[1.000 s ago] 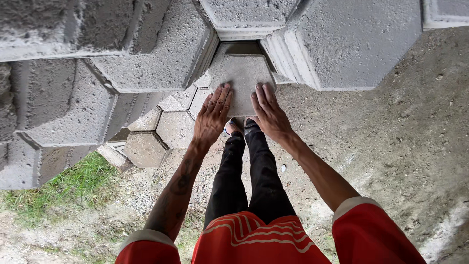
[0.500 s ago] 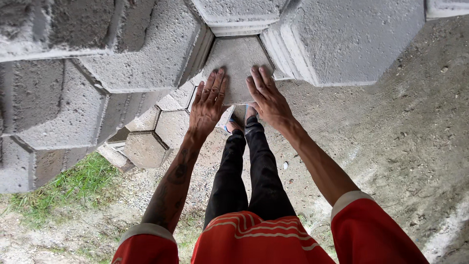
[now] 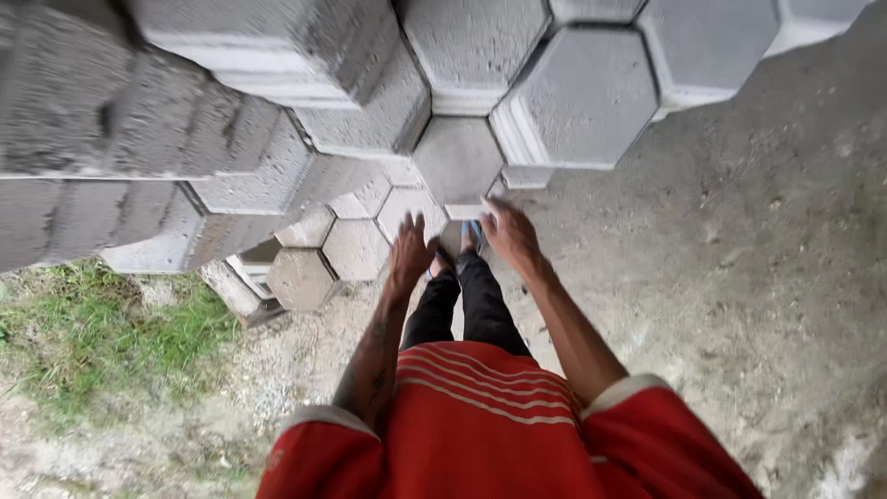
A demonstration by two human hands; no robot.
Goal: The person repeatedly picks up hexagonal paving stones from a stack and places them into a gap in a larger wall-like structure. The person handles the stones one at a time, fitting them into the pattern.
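Motion-blurred right-hand fingers (image 3: 492, 211); feet (image 3: 462, 245) mostly hidden behind hands.

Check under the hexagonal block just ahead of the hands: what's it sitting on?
The hexagonal block tops a column of like grey blocks; the column's lower part and base are hidden by the left hand, right hand and legs. Lower pavers lie left.

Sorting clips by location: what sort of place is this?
Probably an outdoor paver yard: tall stacks of grey hexagonal concrete blocks, low rows of pavers, bare dirt ground and a grass patch.
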